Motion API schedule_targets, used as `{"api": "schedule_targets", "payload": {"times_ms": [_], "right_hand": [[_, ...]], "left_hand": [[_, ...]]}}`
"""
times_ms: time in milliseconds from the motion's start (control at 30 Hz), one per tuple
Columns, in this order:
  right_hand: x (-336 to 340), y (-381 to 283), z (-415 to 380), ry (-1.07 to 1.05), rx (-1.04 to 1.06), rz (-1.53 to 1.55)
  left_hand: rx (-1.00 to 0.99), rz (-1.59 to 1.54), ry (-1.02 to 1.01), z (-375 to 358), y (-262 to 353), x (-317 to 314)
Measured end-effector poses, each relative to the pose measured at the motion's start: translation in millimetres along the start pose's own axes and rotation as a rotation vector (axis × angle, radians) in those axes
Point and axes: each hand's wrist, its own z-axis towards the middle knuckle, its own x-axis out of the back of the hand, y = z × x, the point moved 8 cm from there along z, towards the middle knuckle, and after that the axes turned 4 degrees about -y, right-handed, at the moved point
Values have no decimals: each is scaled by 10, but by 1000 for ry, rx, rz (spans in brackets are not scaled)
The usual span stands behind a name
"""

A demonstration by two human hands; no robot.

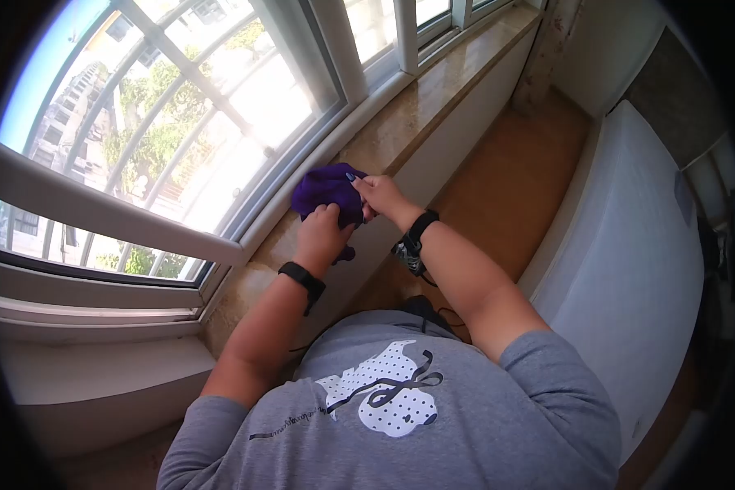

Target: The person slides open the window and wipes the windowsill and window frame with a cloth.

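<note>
A bunched purple cloth [322, 188] rests at the marble window sill, and both my hands are on it. My left hand [324, 233] grips its near side, fingers curled into the fabric. From the right, my right hand [380, 198] pinches the cloth's edge between thumb and fingers. A small end of the cloth hangs below my left hand, over the sill's front edge. Folds hide some of my fingertips. Black bands circle both wrists.
The brown marble sill [408, 122] runs along the window, whose white frame [335, 131] and outside bars stand close on the left. A mattress [621, 269] lies to the right. Between them is a strip of orange-brown floor [506, 188]. A curtain [551, 49] hangs at the far end.
</note>
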Motion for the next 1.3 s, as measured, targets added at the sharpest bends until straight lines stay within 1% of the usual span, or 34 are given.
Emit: {"api": "schedule_targets", "payload": {"times_ms": [100, 200, 267, 367, 433, 600, 633, 767, 900, 1000, 1067, 1133, 1300], "right_hand": [[-404, 161, -156, 15, -2, 58], [-856, 294, -333, -31, 49, 142], [-1142, 363, -452, -14, 60, 71], [-1542, 421, -629, -1, 49, -48], [-1751, 464, -688, 20, 60, -114], [-2026, 459, -938, 56, 31, -206], [-2040, 435, -949, 58, 29, -215], [-1991, 451, -865, 17, 29, -340], [-1843, 326, -816, -32, -86, -366], [-1556, 145, -735, -7, -88, -460], [-1301, 106, -604, -1, -91, -410], [-1045, 0, -500, 0, -94, -343], [-268, -187, -229, 100, -75, -338]], "left_hand": [[14, 33, 50, -410, -195, 130], [61, 30, 54, -849, -433, 153], [70, 21, 70, -1108, -588, 199], [144, 30, 34, -1478, -781, 272], [141, 30, 75, -1667, -899, 327], [109, 21, 111, -1903, -1041, 364], [134, 30, 87, -1925, -1040, 353], [196, 87, 48, -1890, -1064, 323], [270, 149, 22, -1671, -1023, 237], [231, 145, 42, -1394, -823, 204], [227, 142, 38, -1120, -645, 232], [154, 109, 58, -811, -463, 162], [69, 44, 42, -96, -20, 77]]}}
